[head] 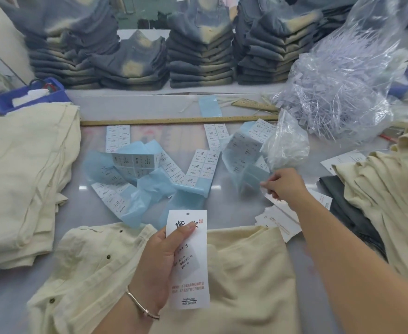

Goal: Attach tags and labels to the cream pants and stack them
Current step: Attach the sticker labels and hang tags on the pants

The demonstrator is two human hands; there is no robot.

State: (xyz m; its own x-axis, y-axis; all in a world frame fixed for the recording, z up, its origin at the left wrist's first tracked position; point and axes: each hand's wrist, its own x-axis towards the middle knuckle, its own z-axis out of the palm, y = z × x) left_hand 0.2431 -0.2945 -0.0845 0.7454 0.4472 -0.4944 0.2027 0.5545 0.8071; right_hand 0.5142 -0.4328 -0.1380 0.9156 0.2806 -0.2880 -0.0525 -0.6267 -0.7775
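A pair of cream pants [241,273] lies on the table right in front of me. My left hand [159,263] holds a white hang tag [193,280] upright above them, thumb pressed on its printed face. My right hand [282,184] reaches to the right of centre and pinches the edge of a blue-backed sticker label sheet [244,153]. Several more label sheets [135,162] lie strewn across the middle of the table. Loose white hang tags [277,220] lie under my right wrist.
A stack of cream pants [22,179] sits at the left, and another cream heap [391,189] at the right over dark cloth. A wooden ruler [174,120], a blue bin [29,95], a plastic bag of tag fasteners [338,92] and piles of blue jeans [198,56] line the back.
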